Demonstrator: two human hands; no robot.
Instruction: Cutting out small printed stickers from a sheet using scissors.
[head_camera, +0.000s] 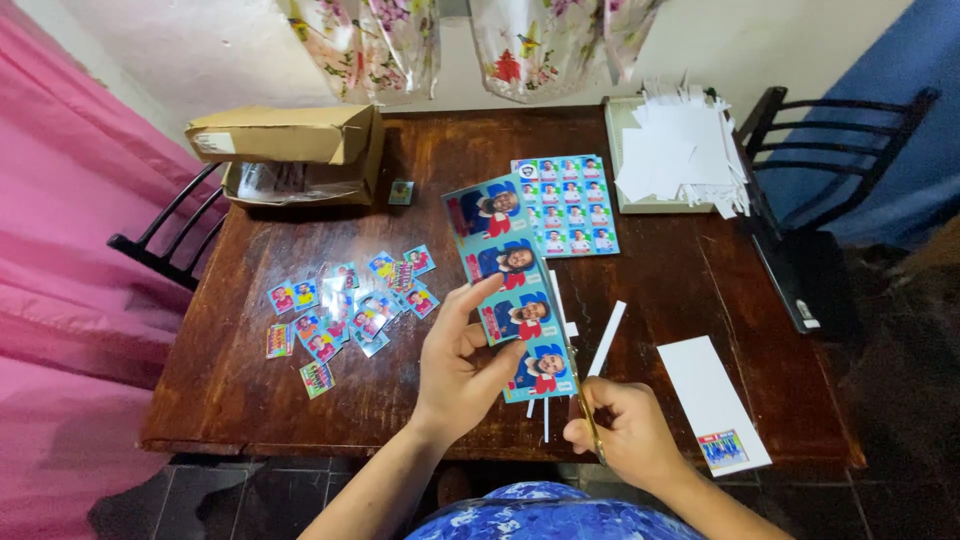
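The left hand (462, 370) is pinching the card strip (507, 285); the right hand (625, 430), at five o'clock, is gripping scissors (580, 385)—cutting straight along the borders seems best.

One camera, worn on the head, looks steeply down and forward from above the near edge of a wooden table (700, 290). It sits close over the hands at the bottom centre, while the wall crosses the top of the frame.
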